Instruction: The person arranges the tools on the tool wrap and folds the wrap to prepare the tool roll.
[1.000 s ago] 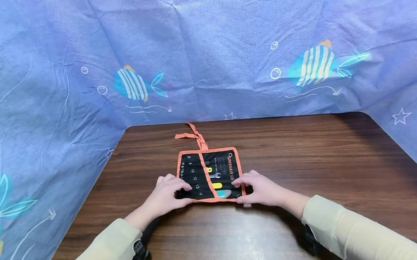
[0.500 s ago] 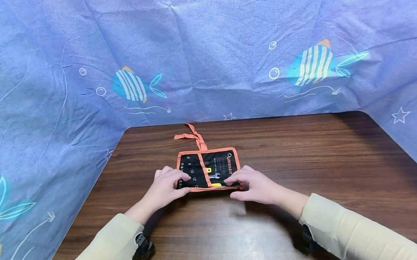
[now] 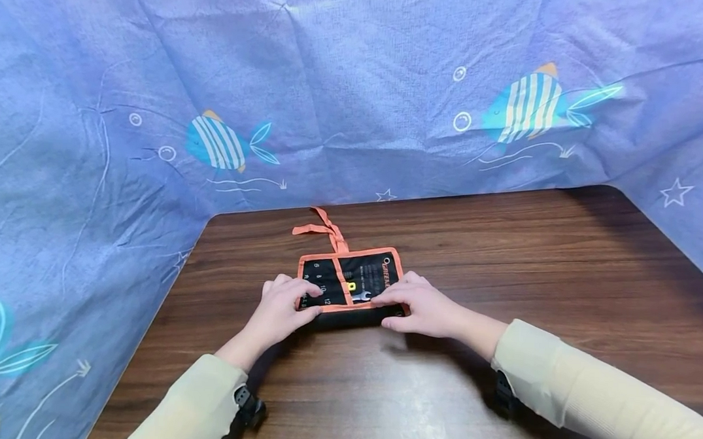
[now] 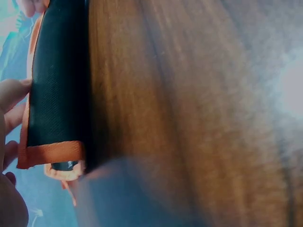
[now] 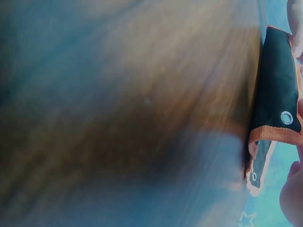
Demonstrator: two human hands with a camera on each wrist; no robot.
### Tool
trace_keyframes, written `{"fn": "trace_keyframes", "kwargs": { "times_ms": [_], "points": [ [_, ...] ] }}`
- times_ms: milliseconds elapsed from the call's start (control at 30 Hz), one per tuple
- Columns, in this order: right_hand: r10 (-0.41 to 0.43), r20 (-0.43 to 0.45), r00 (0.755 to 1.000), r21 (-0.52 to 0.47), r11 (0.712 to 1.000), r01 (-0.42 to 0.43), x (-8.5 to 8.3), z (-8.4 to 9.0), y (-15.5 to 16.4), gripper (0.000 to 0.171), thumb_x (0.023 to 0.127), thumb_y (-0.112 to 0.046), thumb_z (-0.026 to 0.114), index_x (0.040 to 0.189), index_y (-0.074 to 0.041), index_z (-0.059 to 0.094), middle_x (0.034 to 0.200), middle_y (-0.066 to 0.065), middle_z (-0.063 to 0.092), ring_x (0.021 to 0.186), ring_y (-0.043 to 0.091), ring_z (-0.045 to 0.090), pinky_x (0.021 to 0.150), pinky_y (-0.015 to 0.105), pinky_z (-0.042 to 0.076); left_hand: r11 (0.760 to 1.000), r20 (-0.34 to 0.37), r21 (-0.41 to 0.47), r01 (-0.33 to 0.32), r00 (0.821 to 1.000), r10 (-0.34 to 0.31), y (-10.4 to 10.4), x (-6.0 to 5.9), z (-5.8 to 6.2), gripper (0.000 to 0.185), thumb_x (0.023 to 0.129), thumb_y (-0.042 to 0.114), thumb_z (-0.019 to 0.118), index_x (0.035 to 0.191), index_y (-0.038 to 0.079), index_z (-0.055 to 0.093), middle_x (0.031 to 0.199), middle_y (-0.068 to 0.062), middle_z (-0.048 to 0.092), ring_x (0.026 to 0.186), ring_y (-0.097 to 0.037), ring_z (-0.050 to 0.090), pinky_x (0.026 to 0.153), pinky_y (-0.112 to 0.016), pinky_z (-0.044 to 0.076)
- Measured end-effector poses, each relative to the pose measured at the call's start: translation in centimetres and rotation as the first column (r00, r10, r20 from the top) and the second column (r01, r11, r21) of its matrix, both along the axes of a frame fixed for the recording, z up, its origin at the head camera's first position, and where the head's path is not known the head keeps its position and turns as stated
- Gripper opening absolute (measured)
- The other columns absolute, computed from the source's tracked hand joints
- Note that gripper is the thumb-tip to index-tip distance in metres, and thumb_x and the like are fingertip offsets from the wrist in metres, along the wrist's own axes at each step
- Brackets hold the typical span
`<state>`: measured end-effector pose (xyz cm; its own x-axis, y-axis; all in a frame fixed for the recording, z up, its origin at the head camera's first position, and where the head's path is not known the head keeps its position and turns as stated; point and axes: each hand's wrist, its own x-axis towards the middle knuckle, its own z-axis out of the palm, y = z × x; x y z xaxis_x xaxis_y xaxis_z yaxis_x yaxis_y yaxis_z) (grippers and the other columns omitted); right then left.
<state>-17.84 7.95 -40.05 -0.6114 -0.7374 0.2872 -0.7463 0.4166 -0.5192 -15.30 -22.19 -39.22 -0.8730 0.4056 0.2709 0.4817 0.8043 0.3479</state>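
Observation:
A black tool pouch [image 3: 373, 266] with orange trim lies on the wooden table, its near part folded up and over toward the far side. My left hand [image 3: 279, 311] pinches the folded edge at its left end, thumb in front and fingers over the top. At the right end, my right hand [image 3: 421, 308] grips the same edge. A small wrench [image 3: 361, 297] and a yellow piece [image 3: 351, 286] show in the pocket between the hands. Both wrist views show the pouch's black underside [image 4: 59, 85] raised; a metal eyelet [image 5: 286, 117] sits near its right corner.
Two orange tie straps [image 3: 327, 230] extend from the pouch's far edge. The brown wooden table [image 3: 503, 252] stretches around it. A blue fish-print cloth [image 3: 363, 82] hangs behind and along both sides.
Both hands have moved slightly away from me, lifting the pouch's near edge and folding it over. The yellow and teal handles in the lower pocket are now covered.

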Motion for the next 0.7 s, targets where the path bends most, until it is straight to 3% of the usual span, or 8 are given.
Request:
{"fn": "trace_keyframes", "kwargs": {
  "times_ms": [233, 700],
  "points": [
    [-0.027, 0.001, 1.000, 0.015, 1.000, 0.027, -0.9, -0.3, 0.1, 0.035, 0.084, -0.034, 0.068, 0.117, -0.021, 0.067, 0.113, -0.007, 0.065, 0.099, 0.013, 0.045, 0.083, 0.038, 0.033, 0.998, -0.034, 0.034, 0.046, 0.998, -0.045, -0.1, 0.2, -0.2, 0.023, 0.079, 0.017, 0.076, 0.101, 0.021, 0.070, 0.099, 0.010, 0.066, 0.091, -0.015, 0.046, 0.075, -0.037, 0.027],
    [-0.077, 0.004, 0.997, 0.083, 0.994, 0.076, -1.7, -0.5, -0.1, 0.037, 0.082, -0.036, 0.069, 0.117, -0.023, 0.068, 0.113, -0.007, 0.064, 0.098, 0.015, 0.044, 0.081, 0.038, 0.029, 1.000, -0.009, 0.023, 0.006, 1.000, -0.006, -0.7, 0.8, -0.4, 0.028, 0.076, 0.027, 0.078, 0.103, 0.024, 0.069, 0.101, 0.009, 0.065, 0.094, -0.016, 0.046, 0.078, -0.040, 0.027]
  ]
}}
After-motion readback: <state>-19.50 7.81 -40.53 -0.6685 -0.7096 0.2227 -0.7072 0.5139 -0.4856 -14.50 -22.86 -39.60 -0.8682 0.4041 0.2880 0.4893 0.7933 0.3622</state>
